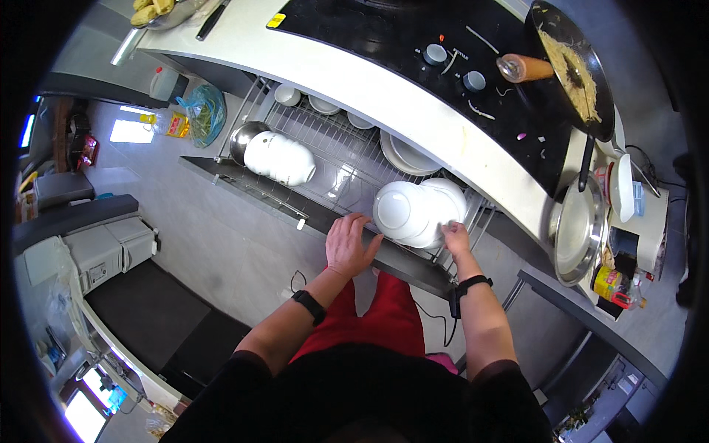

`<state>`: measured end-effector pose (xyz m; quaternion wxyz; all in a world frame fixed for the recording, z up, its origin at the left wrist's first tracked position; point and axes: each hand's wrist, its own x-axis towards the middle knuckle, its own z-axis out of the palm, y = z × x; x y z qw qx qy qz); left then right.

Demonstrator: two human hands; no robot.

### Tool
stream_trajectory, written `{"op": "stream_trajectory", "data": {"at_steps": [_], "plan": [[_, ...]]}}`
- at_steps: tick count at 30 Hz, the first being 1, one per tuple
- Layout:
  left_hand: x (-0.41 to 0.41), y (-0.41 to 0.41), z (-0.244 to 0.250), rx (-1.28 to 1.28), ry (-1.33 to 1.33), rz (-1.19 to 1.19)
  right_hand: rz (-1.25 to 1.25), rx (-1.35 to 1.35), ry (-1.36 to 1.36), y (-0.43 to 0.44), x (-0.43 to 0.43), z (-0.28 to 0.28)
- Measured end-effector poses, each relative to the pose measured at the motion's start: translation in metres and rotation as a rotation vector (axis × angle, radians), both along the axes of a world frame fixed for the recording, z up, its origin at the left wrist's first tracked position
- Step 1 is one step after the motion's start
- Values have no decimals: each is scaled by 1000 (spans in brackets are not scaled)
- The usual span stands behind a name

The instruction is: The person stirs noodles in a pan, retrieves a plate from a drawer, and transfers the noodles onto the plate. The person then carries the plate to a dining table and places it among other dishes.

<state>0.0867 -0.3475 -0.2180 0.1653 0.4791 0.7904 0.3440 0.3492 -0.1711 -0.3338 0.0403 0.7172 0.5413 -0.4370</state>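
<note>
A pulled-out wire drawer basket (343,141) lies before me beneath the counter. In its right part rests a stack of white bowls (418,213), tipped with their bases towards the left. My right hand (456,238) is at the right end of this stack, its bent fingers against the bowls; whether they grip a rim is hard to see. At the left side of the same stack is my left hand (350,246), thumb apart from the fingers and nothing in it. Another row of white bowls (279,159) lies in the left part, beside a steel bowl (243,141).
Above the drawer runs the white counter edge (354,72) with a black cooktop (388,39). A frying pan (604,83) of noodle-like food, a sauce bottle (526,68) and a steel pan (579,232) are at right. An oil bottle (169,123) and a bag of greens (206,116) sit on the floor.
</note>
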Motion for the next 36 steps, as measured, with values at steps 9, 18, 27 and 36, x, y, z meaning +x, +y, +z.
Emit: {"op": "stream_trajectory", "data": {"at_steps": [9,18,27,36], "plan": [[6,4,6,-56,72,70,-131,55,62,12,44,-74],[12,11,3,-87,131,77,-149,-39,76,26,36,-39],[14,11,5,-82,185,47,-99,113,68,17,36,-42],[14,12,6,-117,200,41,-86,-123,225,22,44,-40]]}}
